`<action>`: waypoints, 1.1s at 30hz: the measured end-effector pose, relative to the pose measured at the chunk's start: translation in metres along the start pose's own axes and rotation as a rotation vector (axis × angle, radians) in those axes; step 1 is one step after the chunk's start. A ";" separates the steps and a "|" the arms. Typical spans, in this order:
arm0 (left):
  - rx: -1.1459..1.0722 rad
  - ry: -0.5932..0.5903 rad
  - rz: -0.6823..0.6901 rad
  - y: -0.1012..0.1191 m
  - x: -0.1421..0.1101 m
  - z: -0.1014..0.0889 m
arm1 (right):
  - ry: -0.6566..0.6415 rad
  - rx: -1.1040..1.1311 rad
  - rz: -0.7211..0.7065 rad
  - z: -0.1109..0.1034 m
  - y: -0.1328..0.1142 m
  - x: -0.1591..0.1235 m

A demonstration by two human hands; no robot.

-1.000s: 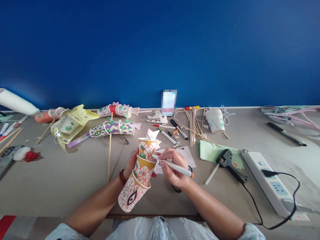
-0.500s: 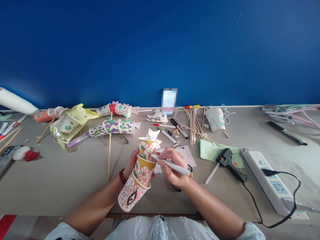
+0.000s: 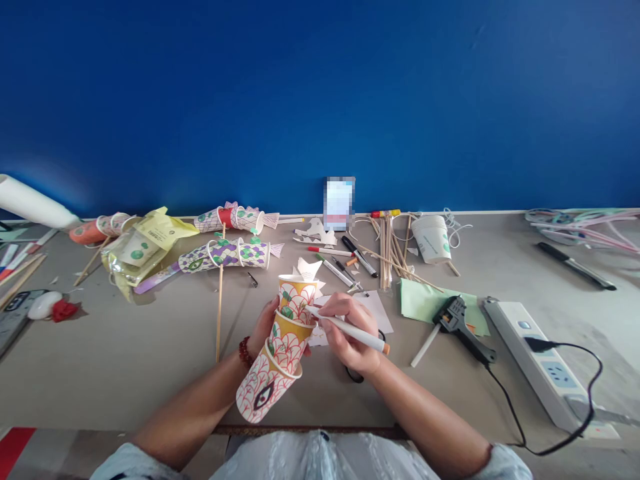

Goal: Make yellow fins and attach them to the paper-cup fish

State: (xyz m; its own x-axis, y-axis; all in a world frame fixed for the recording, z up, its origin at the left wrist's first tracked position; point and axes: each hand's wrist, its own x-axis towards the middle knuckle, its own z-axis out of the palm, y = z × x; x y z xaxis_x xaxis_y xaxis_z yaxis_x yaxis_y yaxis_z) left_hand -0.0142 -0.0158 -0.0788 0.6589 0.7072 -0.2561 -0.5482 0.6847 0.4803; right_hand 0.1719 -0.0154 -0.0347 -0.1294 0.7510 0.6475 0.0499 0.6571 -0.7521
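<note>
A paper-cup fish (image 3: 285,347), made of three cups joined end to end, tilts in front of me. Red scales, ochre bands and a dark eye are drawn on it, and a white paper tail (image 3: 309,269) stands at its far end. My left hand (image 3: 262,328) wraps around the fish from the left, its fingers partly hidden behind the cups. Pinched in my right hand (image 3: 354,333) is a white marker (image 3: 357,333) with an orange end. Its tip meets the side of the top cup, near the rim of the middle one.
Decorated cup fish (image 3: 225,257) lie at the left beside a yellow plastic bag (image 3: 150,247). Pens (image 3: 360,257), wooden sticks (image 3: 386,253) and stacked paper cups (image 3: 431,240) are at the back. On the right are a glue gun (image 3: 463,327), green paper (image 3: 417,303) and a power strip (image 3: 535,367).
The marker and right hand have shifted very slightly, with the tip staying at the top cup. My left hand keeps the fish in nearly the same place.
</note>
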 end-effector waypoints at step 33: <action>0.012 -0.066 -0.022 0.000 0.000 -0.006 | 0.018 0.035 -0.016 0.001 0.003 -0.001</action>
State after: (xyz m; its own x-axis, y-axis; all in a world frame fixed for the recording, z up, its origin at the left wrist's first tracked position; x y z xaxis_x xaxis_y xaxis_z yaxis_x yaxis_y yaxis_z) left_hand -0.0171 -0.0144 -0.0835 0.7034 0.6787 -0.2112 -0.5273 0.6975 0.4852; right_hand 0.1715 -0.0145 -0.0375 -0.1125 0.7416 0.6613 0.0132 0.6666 -0.7453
